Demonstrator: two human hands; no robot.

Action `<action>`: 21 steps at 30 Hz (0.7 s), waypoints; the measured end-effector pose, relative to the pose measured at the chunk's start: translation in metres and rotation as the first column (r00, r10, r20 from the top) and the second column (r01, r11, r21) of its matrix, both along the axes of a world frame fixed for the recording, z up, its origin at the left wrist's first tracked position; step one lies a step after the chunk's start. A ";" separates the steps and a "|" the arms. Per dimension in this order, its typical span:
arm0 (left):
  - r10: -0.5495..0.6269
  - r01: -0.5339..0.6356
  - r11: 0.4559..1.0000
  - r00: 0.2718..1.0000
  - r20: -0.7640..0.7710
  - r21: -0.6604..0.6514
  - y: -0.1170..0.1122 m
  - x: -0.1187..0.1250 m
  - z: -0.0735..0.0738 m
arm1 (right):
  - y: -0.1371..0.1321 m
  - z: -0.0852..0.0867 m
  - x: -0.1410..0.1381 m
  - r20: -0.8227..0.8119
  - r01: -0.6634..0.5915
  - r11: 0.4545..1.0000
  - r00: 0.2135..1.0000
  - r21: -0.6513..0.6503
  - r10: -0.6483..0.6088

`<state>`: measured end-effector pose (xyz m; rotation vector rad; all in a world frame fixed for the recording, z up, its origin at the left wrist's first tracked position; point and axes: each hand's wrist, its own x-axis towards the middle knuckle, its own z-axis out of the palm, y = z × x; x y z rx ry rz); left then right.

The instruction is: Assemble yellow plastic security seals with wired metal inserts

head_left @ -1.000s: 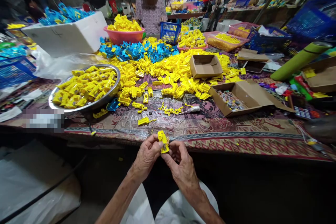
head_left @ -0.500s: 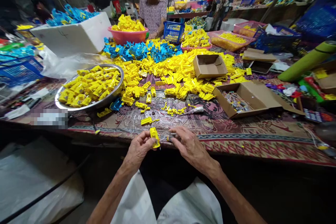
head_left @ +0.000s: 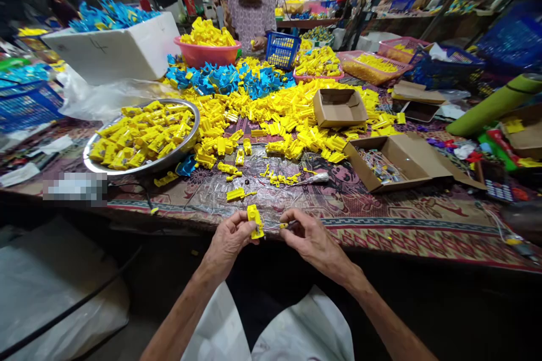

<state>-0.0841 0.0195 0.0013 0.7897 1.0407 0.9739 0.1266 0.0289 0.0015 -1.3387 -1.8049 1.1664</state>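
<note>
My left hand (head_left: 228,240) pinches a small yellow plastic part (head_left: 254,221) at the table's near edge. A thin wire runs from that part to my right hand (head_left: 311,240), whose fingers are pinched on a tiny yellow-tipped piece (head_left: 284,225). Both hands hover just in front of the patterned tablecloth (head_left: 381,214). Loose yellow parts (head_left: 235,194) lie on the cloth just beyond my hands.
A metal bowl (head_left: 186,144) of yellow parts sits at left. A big heap of yellow parts (head_left: 288,118) and blue parts (head_left: 224,79) fills the middle. Open cardboard boxes (head_left: 402,161) stand right. A person (head_left: 253,8) sits opposite, by a pink basin (head_left: 207,55).
My hands, together on the yellow part a second ago, have drawn apart. The right hand now holds a small piece on a wire; the left keeps the part.
</note>
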 end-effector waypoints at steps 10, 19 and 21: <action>-0.117 0.134 0.989 0.966 0.230 -0.061 -0.002 0.008 0.003 | -0.018 0.001 -0.009 -0.405 0.093 0.954 0.890 -0.285 -0.208; -0.102 0.113 0.993 0.971 0.217 -0.042 -0.002 0.011 0.000 | -0.023 -0.002 -0.006 -0.343 0.126 0.960 0.916 -0.251 -0.210; -0.093 0.105 0.993 0.973 0.209 -0.047 -0.002 0.012 0.001 | -0.024 -0.003 -0.006 -0.350 0.118 0.957 0.913 -0.265 -0.209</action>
